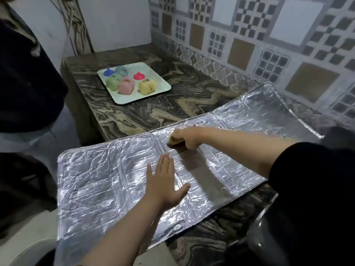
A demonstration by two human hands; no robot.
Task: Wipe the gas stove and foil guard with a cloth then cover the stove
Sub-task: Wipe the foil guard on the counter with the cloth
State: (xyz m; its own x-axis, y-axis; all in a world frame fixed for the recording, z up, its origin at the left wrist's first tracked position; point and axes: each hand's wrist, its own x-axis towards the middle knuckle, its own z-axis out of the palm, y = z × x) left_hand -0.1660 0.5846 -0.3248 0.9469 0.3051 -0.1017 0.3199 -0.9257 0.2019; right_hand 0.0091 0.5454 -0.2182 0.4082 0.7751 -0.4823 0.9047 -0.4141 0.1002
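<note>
The silver foil guard (99, 175) lies unfolded and flat across the marbled counter, its left end hanging past the counter's edge. My left hand (163, 181) presses flat on the foil near its middle, fingers straight and spread. My right hand (187, 137) grips a small yellowish-brown cloth (173, 141) and holds it against the foil near the far edge, just beyond my left fingertips. Most of the cloth is hidden under the fingers. The gas stove is not visible as such; a dark rounded object (284, 237) sits at the lower right.
A white square tray (161, 89) with several small coloured pieces stands on the counter (134, 116) at the back left. The patterned tile wall (249, 45) runs along the back right. A person in dark clothes (25, 83) stands at the left.
</note>
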